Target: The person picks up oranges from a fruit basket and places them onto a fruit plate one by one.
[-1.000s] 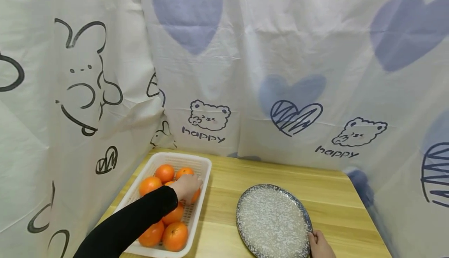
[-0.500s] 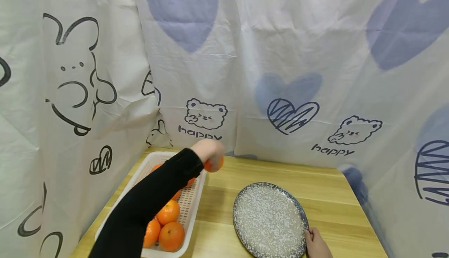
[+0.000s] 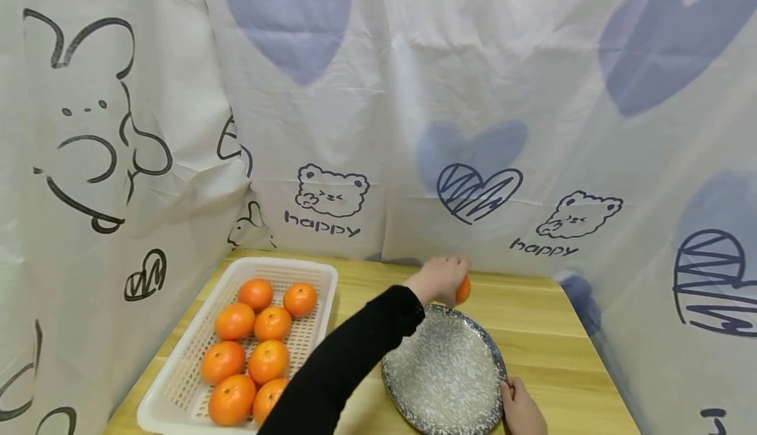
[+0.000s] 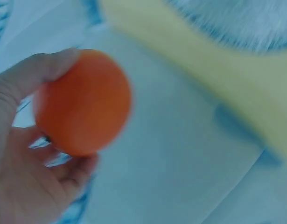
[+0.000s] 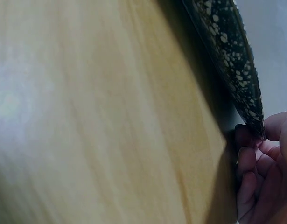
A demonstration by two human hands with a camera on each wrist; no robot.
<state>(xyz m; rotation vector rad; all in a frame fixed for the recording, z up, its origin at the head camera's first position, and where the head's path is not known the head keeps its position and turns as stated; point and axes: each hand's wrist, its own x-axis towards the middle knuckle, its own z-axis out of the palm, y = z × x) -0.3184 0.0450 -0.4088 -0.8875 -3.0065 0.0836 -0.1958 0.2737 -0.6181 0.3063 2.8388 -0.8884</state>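
My left hand (image 3: pixel 440 279) grips an orange (image 4: pixel 85 102) between thumb and fingers, held in the air over the far rim of a round speckled plate (image 3: pixel 449 369). In the left wrist view the fingers curl under the fruit and the thumb lies on its top. My right hand (image 3: pixel 523 409) pinches the plate's right rim; the right wrist view shows the thumb above and fingers below the dark speckled edge (image 5: pixel 236 70). At the left, a white plastic basket (image 3: pixel 155 401) holds several more oranges (image 3: pixel 222 363); my left sleeve partly covers one near its front.
A wooden table (image 3: pixel 535 330) carries the basket and the plate, with a strip of bare wood between them. White curtains (image 3: pixel 390 126) printed with hearts and bears hang right behind the table and along its sides.
My left hand has lifted an orange out of the basket and carried it right to the plate's far side. The right hand keeps hold of the plate's rim. The head view has shifted slightly.
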